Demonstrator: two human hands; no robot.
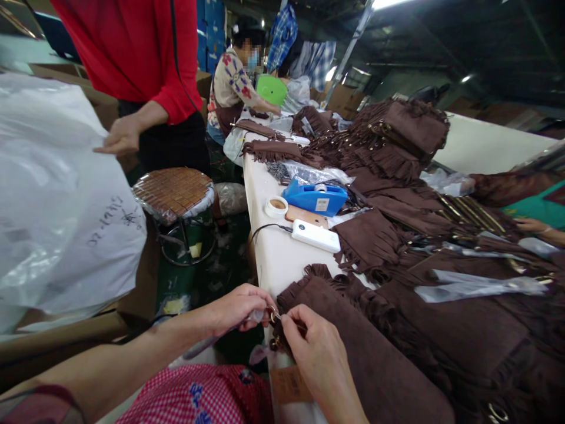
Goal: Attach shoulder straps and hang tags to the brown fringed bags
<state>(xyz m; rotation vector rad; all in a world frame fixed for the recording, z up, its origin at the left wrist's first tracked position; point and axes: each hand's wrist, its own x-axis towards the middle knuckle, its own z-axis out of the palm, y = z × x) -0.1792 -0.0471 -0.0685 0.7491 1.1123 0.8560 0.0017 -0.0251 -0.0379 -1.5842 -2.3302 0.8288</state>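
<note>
A little gold ring (272,316) is at the table (273,265) edge, by a brown fringed bag (357,347). My left hand (247,307) and right hand (316,346) both pinch it. Farther up, a round white tub (269,212) has tan stuff (278,204) inside.

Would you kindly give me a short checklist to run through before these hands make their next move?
1. Left hand at the metal ring: ok, fingers closed on it.
2. Right hand beside the ring: ok, fingers pinched together.
3. Ring fully closed: cannot tell, too small.
4. Brown fringed piece on the table: ok.
5. White device apart from both hands: ok.
6. Black cable within the table edge: not ok, runs over it.
</note>
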